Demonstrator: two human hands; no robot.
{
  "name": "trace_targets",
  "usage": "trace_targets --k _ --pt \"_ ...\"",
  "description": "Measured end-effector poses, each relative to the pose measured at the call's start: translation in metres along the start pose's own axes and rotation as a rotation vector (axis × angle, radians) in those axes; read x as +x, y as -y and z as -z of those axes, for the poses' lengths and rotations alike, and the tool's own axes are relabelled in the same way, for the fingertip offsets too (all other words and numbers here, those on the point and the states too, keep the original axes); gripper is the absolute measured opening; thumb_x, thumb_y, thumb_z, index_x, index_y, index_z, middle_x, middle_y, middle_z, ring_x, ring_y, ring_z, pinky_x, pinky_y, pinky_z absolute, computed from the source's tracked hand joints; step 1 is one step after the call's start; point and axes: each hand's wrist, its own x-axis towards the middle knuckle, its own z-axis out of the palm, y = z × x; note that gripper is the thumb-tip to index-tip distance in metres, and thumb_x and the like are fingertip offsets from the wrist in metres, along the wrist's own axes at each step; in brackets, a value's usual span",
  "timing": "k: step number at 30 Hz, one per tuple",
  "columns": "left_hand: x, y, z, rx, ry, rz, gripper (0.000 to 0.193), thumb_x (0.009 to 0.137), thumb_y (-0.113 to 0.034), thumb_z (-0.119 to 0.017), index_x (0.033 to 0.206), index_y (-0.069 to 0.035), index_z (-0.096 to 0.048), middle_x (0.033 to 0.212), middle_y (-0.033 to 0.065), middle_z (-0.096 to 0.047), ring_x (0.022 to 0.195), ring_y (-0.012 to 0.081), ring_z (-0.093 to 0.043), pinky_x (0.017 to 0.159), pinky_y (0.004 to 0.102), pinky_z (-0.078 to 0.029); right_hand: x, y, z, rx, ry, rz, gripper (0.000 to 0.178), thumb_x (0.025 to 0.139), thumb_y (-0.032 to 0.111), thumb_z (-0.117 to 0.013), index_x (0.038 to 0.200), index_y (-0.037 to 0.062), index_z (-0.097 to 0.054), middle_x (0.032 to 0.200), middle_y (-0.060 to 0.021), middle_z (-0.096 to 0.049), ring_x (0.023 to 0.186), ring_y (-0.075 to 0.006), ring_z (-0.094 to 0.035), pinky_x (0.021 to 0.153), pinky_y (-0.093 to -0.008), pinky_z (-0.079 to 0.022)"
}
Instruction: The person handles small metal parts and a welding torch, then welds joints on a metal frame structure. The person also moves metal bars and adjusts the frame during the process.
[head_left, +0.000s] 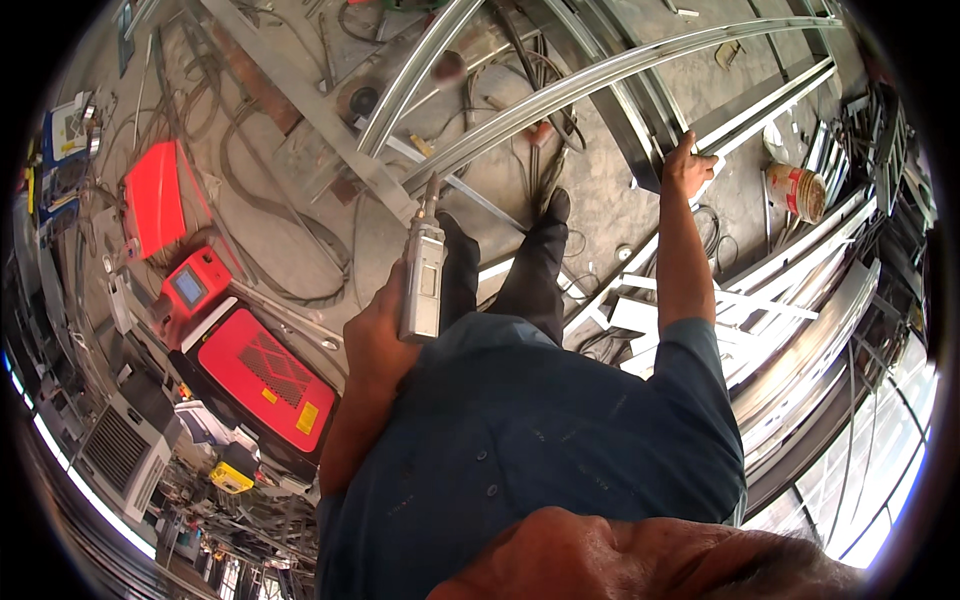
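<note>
My left hand (pixel 378 322) is closed around a silver, box-bodied welding torch (pixel 425 280). The torch points away from me, its narrow nozzle close to the corner of a metal frame (pixel 590 82). That frame is made of shiny steel profiles, one of them a long rail that looks curved in this view. At the frame's right-hand corner, my right hand (pixel 688 172) grips the metal, thumb side up and fingers over the edge. Part of the grip is hidden behind the hand.
Left of me stand a red-topped machine (pixel 268 372) and a small red unit with a screen (pixel 195 285). Cables (pixel 265 205) loop over the concrete floor. Stacked metal profiles (pixel 790 310) lie to my right, near a dirty bucket (pixel 797 192). Steel bars lie around my feet.
</note>
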Motion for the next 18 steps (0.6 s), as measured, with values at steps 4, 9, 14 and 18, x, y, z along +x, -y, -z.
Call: trace_targets --k 4,9,14,18 --pt "0.010 0.005 0.002 0.055 0.059 0.004 0.067 0.081 -0.022 -0.078 0.142 -0.007 -0.054 0.106 0.0238 -0.072 0.087 0.0398 -0.073 0.072 0.0438 -0.058 0.003 -0.002 -0.004 -0.010 0.002 -0.027 0.111 0.085 0.077 -0.050 0.155 -0.0030 -0.019 0.148 -0.0345 -0.034 0.132 -0.0494 -0.045 0.107 -0.0529 -0.041" --pt "0.015 0.007 0.005 0.074 0.062 -0.026 0.065 0.084 -0.025 -0.077 0.141 -0.005 -0.054 0.108 0.0242 -0.072 0.087 0.0402 -0.073 0.072 0.0447 -0.058 0.007 -0.008 -0.007 -0.015 -0.013 -0.002 0.112 0.086 0.076 -0.051 0.153 -0.0065 -0.019 0.146 -0.0378 -0.034 0.131 -0.0519 -0.046 0.107 -0.0524 -0.041" --pt "0.018 -0.004 0.011 0.073 0.079 -0.004 0.064 0.084 -0.027 -0.077 0.141 -0.005 -0.055 0.109 0.0246 -0.071 0.088 0.0405 -0.073 0.073 0.0448 -0.058 0.008 -0.004 -0.006 -0.048 0.010 -0.023 0.110 0.086 0.074 -0.054 0.154 -0.0051 -0.018 0.145 -0.0376 -0.035 0.128 -0.0524 -0.048 0.106 -0.0515 -0.042" --pt "0.018 -0.003 0.009 0.107 0.105 0.024 0.065 0.085 -0.027 -0.076 0.141 -0.005 -0.054 0.109 0.0247 -0.071 0.089 0.0407 -0.072 0.073 0.0448 -0.059 0.007 -0.004 -0.005 -0.043 0.002 -0.023 0.110 0.086 0.074 -0.054 0.155 -0.0036 -0.018 0.145 -0.0375 -0.035 0.128 -0.0518 -0.048 0.106 -0.0517 -0.042"
